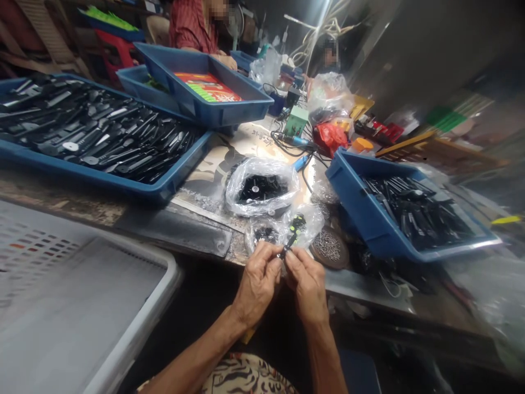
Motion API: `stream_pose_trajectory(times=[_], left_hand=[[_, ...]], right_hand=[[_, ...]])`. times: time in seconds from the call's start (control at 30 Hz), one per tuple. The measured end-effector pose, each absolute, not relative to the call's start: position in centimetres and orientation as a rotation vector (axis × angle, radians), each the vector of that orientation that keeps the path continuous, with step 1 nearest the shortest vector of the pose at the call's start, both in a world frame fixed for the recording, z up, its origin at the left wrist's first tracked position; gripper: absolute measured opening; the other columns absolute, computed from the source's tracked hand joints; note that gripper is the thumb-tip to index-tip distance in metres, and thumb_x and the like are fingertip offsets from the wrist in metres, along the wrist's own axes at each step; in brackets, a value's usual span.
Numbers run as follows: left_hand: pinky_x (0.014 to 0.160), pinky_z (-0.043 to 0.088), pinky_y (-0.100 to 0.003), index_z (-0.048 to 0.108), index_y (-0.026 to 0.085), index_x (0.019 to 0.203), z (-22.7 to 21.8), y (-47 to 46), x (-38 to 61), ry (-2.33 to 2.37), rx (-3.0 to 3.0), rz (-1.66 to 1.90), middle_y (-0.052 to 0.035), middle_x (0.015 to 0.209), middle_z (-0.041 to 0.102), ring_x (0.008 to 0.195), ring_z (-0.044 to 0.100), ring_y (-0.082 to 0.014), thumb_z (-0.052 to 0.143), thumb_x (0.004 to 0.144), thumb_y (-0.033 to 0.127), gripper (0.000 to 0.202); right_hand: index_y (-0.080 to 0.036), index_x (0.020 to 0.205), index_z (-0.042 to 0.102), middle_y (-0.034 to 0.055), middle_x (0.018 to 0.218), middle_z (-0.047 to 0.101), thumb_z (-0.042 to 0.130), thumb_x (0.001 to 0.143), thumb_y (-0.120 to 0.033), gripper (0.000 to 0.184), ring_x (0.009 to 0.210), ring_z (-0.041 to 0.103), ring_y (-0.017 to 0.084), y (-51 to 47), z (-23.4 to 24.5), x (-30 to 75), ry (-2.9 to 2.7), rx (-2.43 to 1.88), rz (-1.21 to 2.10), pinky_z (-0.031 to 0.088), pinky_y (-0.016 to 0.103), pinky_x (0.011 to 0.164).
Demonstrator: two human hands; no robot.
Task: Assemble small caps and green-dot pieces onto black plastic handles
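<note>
Both my hands meet just below the workbench edge, fingers pinched together around a small black part (pixel 288 245) with a green-tipped piece above it. My left hand (pixel 258 282) grips it from the left, my right hand (pixel 305 282) from the right. Right behind them lie two clear plastic bags, a small one (pixel 283 227) and a larger one (pixel 260 189), both with small black pieces inside. A round dish of tiny metal screws (pixel 330 247) sits just right of my hands.
A big blue tray (pixel 164 183) of black parts is at left, another blue tray (pixel 353 213) of black parts at right. A white slotted crate (pixel 82 284) is near left. Stacked blue trays (pixel 221 109), wires and a seated person in a red shirt (pixel 191 24) are at the far end.
</note>
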State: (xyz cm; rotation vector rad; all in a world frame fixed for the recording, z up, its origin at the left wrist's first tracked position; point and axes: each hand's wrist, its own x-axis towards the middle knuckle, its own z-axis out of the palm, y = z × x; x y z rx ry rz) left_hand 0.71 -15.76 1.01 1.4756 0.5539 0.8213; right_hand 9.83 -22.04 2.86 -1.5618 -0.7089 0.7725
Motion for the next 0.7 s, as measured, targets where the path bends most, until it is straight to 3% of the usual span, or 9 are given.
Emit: stream_pose_trajectory(times=[0.13,0.33,0.47,0.7], left_hand=[[0.070,0.044,-0.027,0.055,0.017,0.101,1.4,-15.8,0.5,0.596,1.538,0.806,-0.0027,0.088,0.050,0.078,0.051,-0.0143,0.044,0.086,0.014,0.019],[0.063,0.048,-0.026,0.052,0.015,0.115,2.4,-16.1,0.0,0.637,1.409,0.669,-0.0044,0.093,0.054,0.060,0.054,-0.0096,0.046,0.084,0.016,0.032],[0.058,0.048,-0.021,0.059,0.013,0.101,3.5,-15.9,-0.3,0.645,1.077,0.662,-0.0023,0.085,0.060,0.060,0.058,-0.0093,0.053,0.079,0.014,0.023],[0.065,0.047,-0.019,0.063,0.012,0.088,4.1,-15.0,-1.2,0.615,0.571,0.766,-0.0026,0.076,0.066,0.067,0.060,-0.0102,0.071,0.065,0.015,0.024]], right_hand=[[-0.017,0.076,0.055,-0.0026,0.063,0.046,0.054,0.084,-0.039,0.023,0.059,0.042,0.012,-21.9,2.6,10.2,-0.718,-1.587,0.761,0.035,0.024,0.055],[-0.017,0.072,0.052,-0.0028,0.061,0.047,0.051,0.085,-0.041,0.027,0.058,0.042,0.012,-21.6,3.3,10.1,-0.846,-1.794,0.567,0.034,0.024,0.054],[-0.018,0.068,0.050,-0.0032,0.059,0.046,0.051,0.086,-0.041,0.028,0.057,0.044,0.012,-21.2,4.4,9.5,-0.952,-1.841,0.408,0.036,0.024,0.056],[-0.018,0.082,0.053,-0.0012,0.070,0.053,0.051,0.087,-0.038,0.021,0.058,0.045,0.010,-22.1,3.7,7.6,-0.878,-1.647,0.667,0.039,0.021,0.053]])
